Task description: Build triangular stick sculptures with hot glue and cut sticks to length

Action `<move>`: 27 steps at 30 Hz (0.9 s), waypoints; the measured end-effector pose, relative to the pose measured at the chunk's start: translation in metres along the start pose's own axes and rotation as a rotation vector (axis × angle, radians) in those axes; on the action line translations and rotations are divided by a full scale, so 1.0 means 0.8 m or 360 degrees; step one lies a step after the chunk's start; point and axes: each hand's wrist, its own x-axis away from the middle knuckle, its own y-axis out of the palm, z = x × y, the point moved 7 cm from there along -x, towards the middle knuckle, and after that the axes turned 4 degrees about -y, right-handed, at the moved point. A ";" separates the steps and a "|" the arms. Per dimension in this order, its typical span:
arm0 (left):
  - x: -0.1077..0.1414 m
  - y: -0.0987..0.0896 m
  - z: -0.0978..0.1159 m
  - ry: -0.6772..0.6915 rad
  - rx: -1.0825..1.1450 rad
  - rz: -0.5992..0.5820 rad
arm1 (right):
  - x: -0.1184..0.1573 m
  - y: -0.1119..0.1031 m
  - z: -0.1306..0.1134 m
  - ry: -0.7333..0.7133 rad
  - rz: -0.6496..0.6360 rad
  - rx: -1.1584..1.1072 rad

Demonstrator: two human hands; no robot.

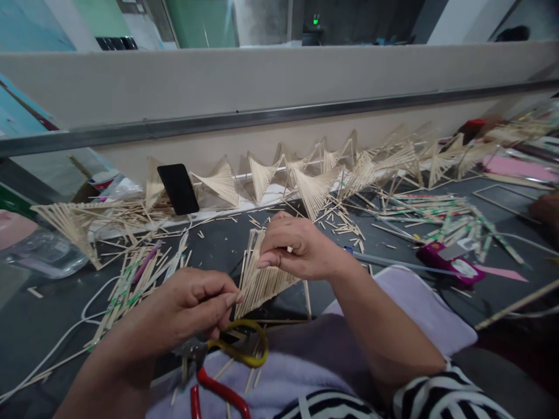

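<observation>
A twisted fan of thin wooden sticks (266,291) lies on the dark table in front of me. At its left edge, my left hand (192,308) is closed in a pinch; whatever is between the fingertips is too small to name. My right hand (301,247) is bent over the fan's upper part with fingers curled, and what they hold, if anything, is hidden. Below my left hand lie a yellow loop handle (262,346) and a pair of red handles (222,393), on a lilac cloth (283,372) with loose sticks.
Several similar stick fans (264,177) stand along the partition (262,75). A black phone (178,189) leans among them. Loose sticks (126,279) lie left, with a clear plastic jug (43,253). Right are a purple tape-like item (454,265), green-marked sticks (454,218) and another person's hand (545,209).
</observation>
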 end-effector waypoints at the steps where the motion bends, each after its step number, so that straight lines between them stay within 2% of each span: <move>1: 0.001 0.001 -0.003 -0.0036 0.0046 0.0001 | -0.001 -0.002 -0.003 -0.0025 0.0022 -0.0043; 4: 0.002 0.001 -0.007 -0.0077 0.0242 0.0035 | -0.001 -0.009 -0.010 -0.0065 0.0147 -0.0307; 6: 0.001 -0.006 -0.007 -0.0046 0.0362 0.0102 | 0.001 -0.018 -0.005 0.0018 0.0363 -0.0590; 9: 0.003 -0.034 -0.014 -0.0022 0.0461 0.0364 | 0.012 -0.032 0.021 0.0296 0.0796 -0.0894; 12: 0.011 -0.064 -0.016 0.0129 0.0590 0.0666 | 0.018 -0.036 0.035 0.0490 0.0972 -0.0923; 15: 0.022 -0.069 -0.004 0.0374 0.0727 0.0897 | 0.011 -0.039 0.023 0.0477 0.0890 -0.0892; 18: 0.033 -0.053 0.018 0.0531 0.0791 0.1162 | -0.002 -0.041 -0.002 0.0414 0.0727 -0.0760; 22: 0.037 -0.020 0.045 0.0735 0.0777 0.1254 | -0.018 -0.028 -0.026 0.0336 0.0486 -0.0555; 27: 0.047 -0.021 0.042 0.0910 0.0674 0.1485 | -0.029 0.000 -0.043 0.0142 0.0177 -0.0399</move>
